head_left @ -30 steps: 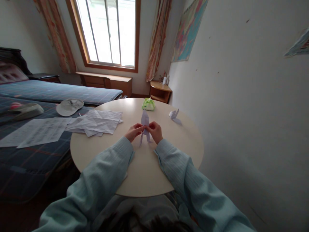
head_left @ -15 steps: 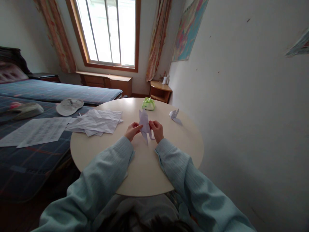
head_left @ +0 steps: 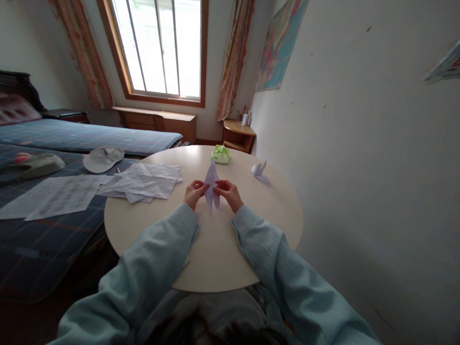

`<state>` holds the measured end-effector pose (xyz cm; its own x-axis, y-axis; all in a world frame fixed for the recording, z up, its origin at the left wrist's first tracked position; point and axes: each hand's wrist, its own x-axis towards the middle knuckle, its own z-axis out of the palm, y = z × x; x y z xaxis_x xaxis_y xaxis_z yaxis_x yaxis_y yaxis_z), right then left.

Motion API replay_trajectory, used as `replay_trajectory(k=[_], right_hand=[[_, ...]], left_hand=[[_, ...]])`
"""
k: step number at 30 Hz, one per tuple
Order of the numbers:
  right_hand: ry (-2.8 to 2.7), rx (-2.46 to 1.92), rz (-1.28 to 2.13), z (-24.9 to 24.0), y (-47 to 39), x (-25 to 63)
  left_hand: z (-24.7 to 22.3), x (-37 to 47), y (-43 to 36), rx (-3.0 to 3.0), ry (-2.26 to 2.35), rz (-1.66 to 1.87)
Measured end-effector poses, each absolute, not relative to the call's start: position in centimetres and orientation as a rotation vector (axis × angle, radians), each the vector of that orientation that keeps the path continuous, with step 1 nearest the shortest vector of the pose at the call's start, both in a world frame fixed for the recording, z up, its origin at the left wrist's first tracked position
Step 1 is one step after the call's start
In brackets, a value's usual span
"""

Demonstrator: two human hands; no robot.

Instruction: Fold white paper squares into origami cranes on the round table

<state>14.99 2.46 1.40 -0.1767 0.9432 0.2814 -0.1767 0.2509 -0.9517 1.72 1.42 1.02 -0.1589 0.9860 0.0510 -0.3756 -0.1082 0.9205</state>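
Note:
Between my two hands a folded white paper (head_left: 211, 178) is held above the round table (head_left: 223, 254). It has a pointed top and two narrow points hanging down. My left hand (head_left: 195, 193) pinches its left edge between thumb and fingers. On the opposite side, the thumb and fingers of my right hand (head_left: 230, 192) close on the right edge. A finished-looking origami paper crane (head_left: 260, 171) stands on the table to the right. A green and white tissue pack (head_left: 220, 155) lies beyond my hands.
Creased white paper sheets (head_left: 151, 179) are piled at the table's left. Printed sheets (head_left: 68, 194) and a light cap (head_left: 103, 159) rest on the bed (head_left: 39, 249) beside it. A white wall (head_left: 359, 167) rises along the right.
The folded paper has turned and narrowed to a single point at its top. My right hand has shifted slightly left, with its fingers further across the paper.

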Motion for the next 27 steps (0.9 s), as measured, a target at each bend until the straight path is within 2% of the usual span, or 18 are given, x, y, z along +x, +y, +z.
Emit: replay_trajectory(k=[6,19,27], right_hand=[[-1.371,-0.837,1.196,1.3,2.6,14.9],[-1.369,-1.063,0.717,0.2,3.6,15.6],[-1.19,-0.982,0.764,1.5,3.0,15.7]], left_hand=[[0.9,1.7,1.5,0.873,0.969,1.553],[0.8,1.5,1.8,0.848,0.971,1.601],[1.0,1.8,1.4,1.003,1.001,1.487]])
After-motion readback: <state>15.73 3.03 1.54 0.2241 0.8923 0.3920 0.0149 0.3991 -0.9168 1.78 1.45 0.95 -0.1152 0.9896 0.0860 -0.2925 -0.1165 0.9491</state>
